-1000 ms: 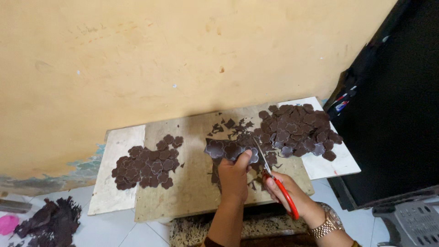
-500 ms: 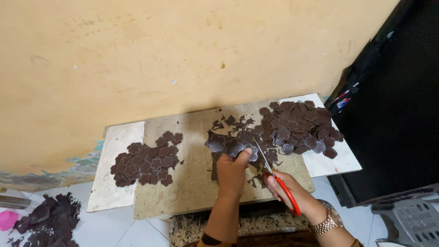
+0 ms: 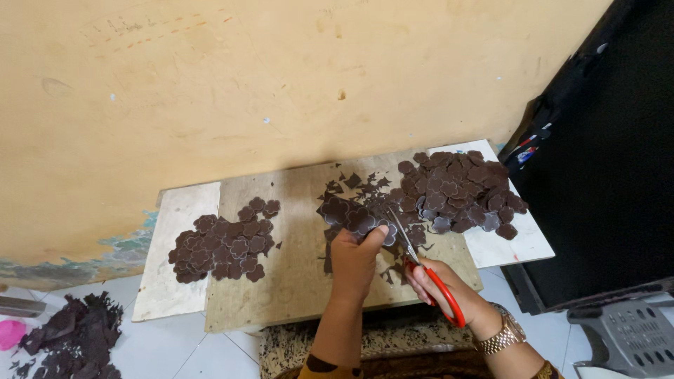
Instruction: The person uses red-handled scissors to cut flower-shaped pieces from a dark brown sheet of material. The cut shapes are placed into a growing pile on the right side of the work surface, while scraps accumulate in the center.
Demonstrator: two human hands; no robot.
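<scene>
Since a moment ago our left hand has barely moved; its grip pinches the dark brown flower sheet above the worktop so our right hand, closed on red-handled scissors, can snip shapes.

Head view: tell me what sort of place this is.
Likely a home craft corner at floor level: a low wooden board against a stained yellow wall, brown flower-shaped cutouts, and scrap trimmings on white floor tiles.
</scene>
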